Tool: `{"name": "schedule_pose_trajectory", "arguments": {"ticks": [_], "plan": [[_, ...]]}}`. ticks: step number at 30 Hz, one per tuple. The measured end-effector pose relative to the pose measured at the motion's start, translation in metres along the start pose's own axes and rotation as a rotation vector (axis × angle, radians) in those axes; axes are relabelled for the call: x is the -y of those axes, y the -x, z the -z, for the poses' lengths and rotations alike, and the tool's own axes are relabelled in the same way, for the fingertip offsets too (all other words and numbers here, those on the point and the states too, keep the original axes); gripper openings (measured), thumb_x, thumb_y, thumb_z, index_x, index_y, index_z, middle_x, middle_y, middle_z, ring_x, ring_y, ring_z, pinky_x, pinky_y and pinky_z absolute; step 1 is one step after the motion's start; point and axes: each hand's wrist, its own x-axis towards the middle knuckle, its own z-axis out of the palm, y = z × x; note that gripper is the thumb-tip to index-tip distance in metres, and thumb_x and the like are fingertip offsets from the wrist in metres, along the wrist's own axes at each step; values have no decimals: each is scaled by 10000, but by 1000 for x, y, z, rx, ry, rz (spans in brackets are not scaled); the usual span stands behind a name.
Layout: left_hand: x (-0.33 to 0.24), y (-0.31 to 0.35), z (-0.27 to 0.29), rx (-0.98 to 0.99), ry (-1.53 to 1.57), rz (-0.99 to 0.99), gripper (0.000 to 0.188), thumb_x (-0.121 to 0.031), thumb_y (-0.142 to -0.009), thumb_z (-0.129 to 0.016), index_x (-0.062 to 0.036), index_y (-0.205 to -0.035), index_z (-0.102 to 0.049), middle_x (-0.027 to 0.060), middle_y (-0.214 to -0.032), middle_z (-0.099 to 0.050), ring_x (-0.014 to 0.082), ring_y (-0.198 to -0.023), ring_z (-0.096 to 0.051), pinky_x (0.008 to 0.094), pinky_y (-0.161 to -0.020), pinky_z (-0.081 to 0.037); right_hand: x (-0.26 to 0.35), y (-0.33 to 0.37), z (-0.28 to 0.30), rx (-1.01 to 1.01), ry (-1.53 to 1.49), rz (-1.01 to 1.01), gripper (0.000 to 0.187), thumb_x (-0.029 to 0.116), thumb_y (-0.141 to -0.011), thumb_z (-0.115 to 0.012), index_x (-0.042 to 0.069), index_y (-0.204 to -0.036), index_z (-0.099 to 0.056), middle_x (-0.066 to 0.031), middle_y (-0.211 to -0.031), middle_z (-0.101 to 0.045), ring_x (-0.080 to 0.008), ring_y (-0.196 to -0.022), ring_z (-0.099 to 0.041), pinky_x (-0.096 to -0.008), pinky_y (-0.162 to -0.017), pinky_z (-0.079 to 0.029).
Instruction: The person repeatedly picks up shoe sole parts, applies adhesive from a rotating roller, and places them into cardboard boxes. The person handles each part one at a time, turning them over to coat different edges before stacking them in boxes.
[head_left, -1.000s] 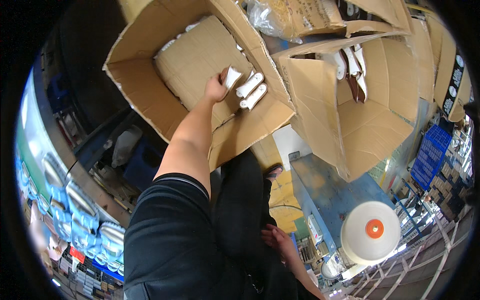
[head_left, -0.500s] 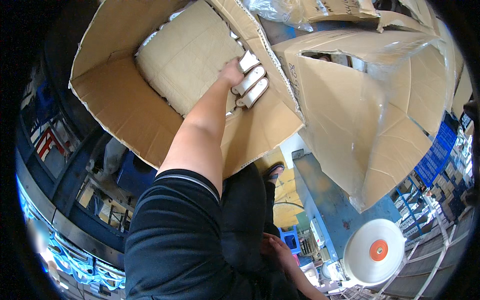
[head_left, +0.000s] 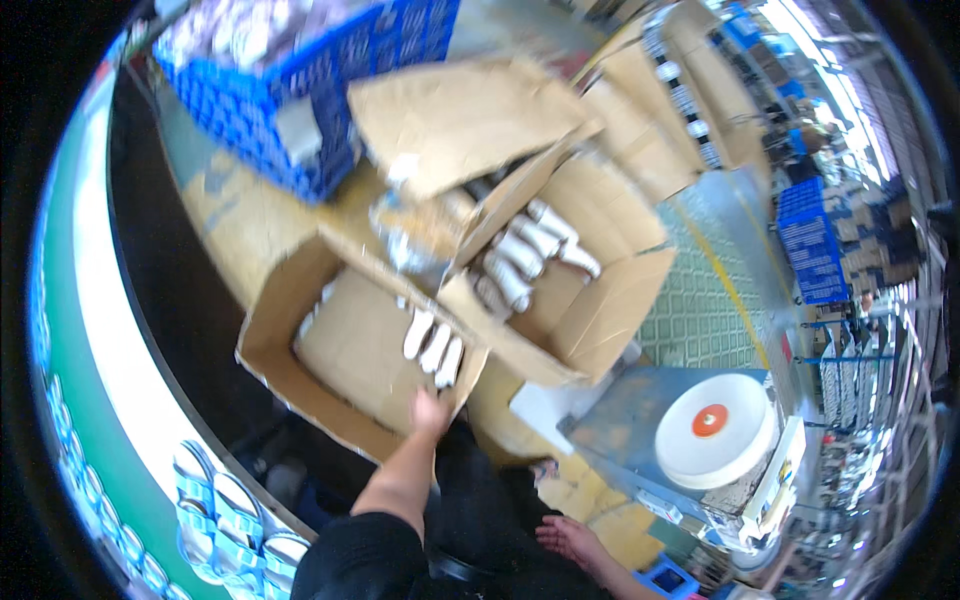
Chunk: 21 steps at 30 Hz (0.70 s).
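Note:
My left hand (head_left: 430,410) is at the near wall of an open cardboard box (head_left: 280,290), just below three white shoe soles (head_left: 434,345) standing in a row along the box's right side. Motion blurs its fingers, so I cannot tell their grip. A flat cardboard sheet (head_left: 355,340) covers most of the box's inside, with white edges peeking out beside it. My right hand (head_left: 570,540) hangs low by my right thigh, fingers apart, holding nothing visible.
Right of the box, a second open carton (head_left: 610,215) holds several white soles. A blue crate (head_left: 290,110) stands behind. Left runs a green-and-white conveyor (head_left: 130,400) with blue sandals (head_left: 215,500). A white disc with an orange centre (head_left: 705,430) sits on a machine at right.
My view has swung and widened, bringing the conveyor, crate and second carton's inside into sight. My left hand has drawn back from beside the soles toward the box's near wall.

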Motion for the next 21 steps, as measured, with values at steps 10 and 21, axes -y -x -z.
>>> {"name": "schedule_pose_trajectory", "arguments": {"ticks": [10, 21], "plan": [[-36, 224, 10, 1, -190, -680, 453, -359, -1022, -717, -28, -1330, -751, 230, -1331, -766, 424, -1300, -697, 542, -1106, -565, -84, 42, 82, -111, -65, 449, 378, 340, -1180, -631, 66, -1432, -693, -109, -1280, -794, -236, -1111, -776, -381, -927, -627], [-84, 346, 7, 757, -987, -1123, 599, -490, -1073, -709, -9, -1430, -734, 214, -1375, -794, 388, -1278, -756, 459, -1093, -590, -266, 122, 103, -868, 0, 794, 363, 309, -1031, -773, 35, -1268, -793, -223, -1107, -831, -377, -1033, -815, -467, -927, -634]]}}
